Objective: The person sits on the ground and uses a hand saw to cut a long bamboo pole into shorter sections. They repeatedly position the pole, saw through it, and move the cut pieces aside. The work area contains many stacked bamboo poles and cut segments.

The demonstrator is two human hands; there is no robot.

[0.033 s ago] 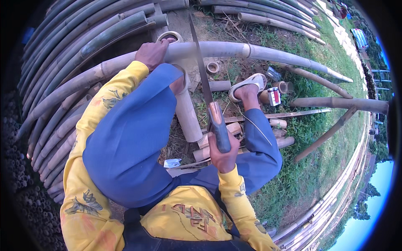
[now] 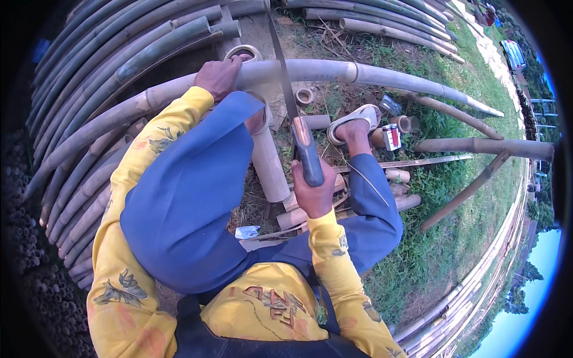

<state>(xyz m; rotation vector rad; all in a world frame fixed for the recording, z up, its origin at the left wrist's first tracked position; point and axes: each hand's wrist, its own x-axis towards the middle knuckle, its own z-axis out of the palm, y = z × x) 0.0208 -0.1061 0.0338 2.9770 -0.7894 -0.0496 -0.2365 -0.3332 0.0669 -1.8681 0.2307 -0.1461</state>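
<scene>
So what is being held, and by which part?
The right grip holds a long grey metal handsaw by its dark handle; the left grip lies on a pale brown bamboo pole, clasp unclear.

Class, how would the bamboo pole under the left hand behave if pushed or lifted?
The bamboo pole may roll, being round, unless the left hand steadies it. Woody and jointed, it's probably stiff. If hollow like the cut ring, it may be light for its size.

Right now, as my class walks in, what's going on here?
The person's right hand grips a saw, set across a long bamboo pole. The left hand lies on that pole, left of the saw. The pole has not come apart; how deep any cut goes cannot be made out.
</scene>
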